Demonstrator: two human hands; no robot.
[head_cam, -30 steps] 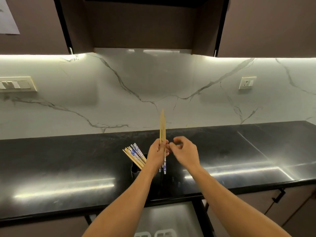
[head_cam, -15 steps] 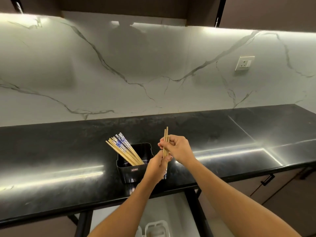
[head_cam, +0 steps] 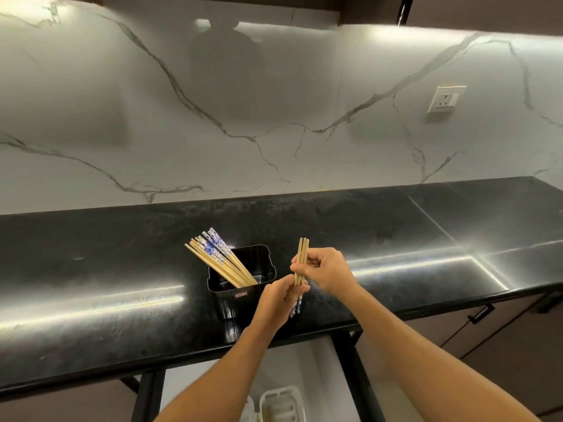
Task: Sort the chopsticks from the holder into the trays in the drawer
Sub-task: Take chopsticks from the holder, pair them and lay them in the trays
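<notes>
- Held chopsticks point(head_cam: 301, 260): upright bundle over the counter point(head_cam: 91, 315) front edge, just right of the holder point(head_cam: 243, 296).
- Left grip point(head_cam: 275, 303) curled round the bundle's lower part; right grip point(head_cam: 327, 271) pinching the plain wooden ones.
- Leftover chopsticks point(head_cam: 217, 258) lean left in the holder.
- Trays point(head_cam: 278, 403) below, contents unclear; most of the sorting looks still to do.

Light's all coming from a strip under the cabinets point(head_cam: 487, 13) along the top, so the marble backsplash point(head_cam: 335, 166) is bright up high with a big soft shadow point(head_cam: 231, 65) in the middle. The black worktop point(head_cam: 91, 257) throws back long white glare streaks point(head_cam: 91, 303) either side of centre. The wide-angle lens bows the worktop's front edge and stretches the corners; the held chopsticks point(head_cam: 301, 257) look fairly crisp, but the trays point(head_cam: 278, 402) below that edge are dim and mushy.
</notes>
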